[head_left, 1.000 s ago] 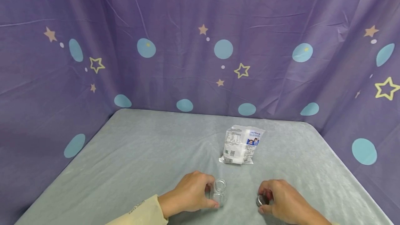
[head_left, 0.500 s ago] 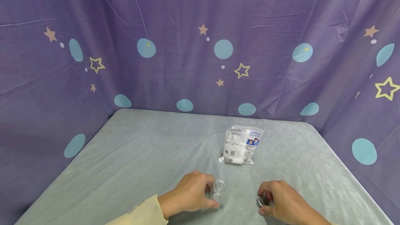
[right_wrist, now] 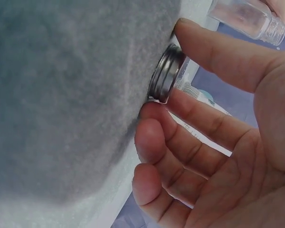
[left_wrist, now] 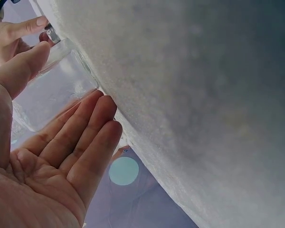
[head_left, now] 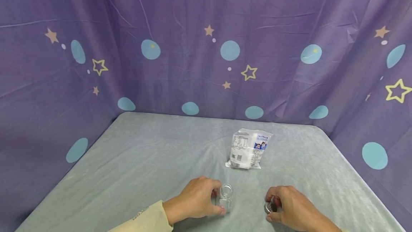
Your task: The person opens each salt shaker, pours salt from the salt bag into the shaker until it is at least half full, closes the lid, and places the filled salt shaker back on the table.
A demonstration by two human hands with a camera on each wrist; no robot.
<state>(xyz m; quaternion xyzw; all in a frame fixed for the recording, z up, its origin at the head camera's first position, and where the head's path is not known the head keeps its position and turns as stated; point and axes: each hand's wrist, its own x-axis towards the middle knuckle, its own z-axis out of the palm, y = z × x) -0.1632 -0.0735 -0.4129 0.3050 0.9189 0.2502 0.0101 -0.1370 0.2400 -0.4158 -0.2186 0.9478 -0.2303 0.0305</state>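
In the head view a small clear glass jar [head_left: 226, 200] stands upright on the table, its round mouth uncovered. My left hand [head_left: 200, 198] holds it from the left side, thumb nearer me and fingers behind. Through the left wrist view the jar [left_wrist: 57, 88] shows between the thumb and the straighter fingers. To the right, a silver screw lid [right_wrist: 167, 73] lies on the cloth. My right hand [head_left: 291, 206] has thumb and curled fingers about this lid [head_left: 269, 207]. In the right wrist view the index finger meets the lid's lower edge, and the thumb is near its upper edge.
A white printed plastic packet [head_left: 246, 149] stands farther back, behind the jar. Pale grey-blue cloth covers the table [head_left: 154, 153]. Purple curtains [head_left: 193, 17] with stars and dots enclose the back and both sides.
The lid, between the right fingers, has tilted very slightly. Jar, packet and left hand stay in the same place.
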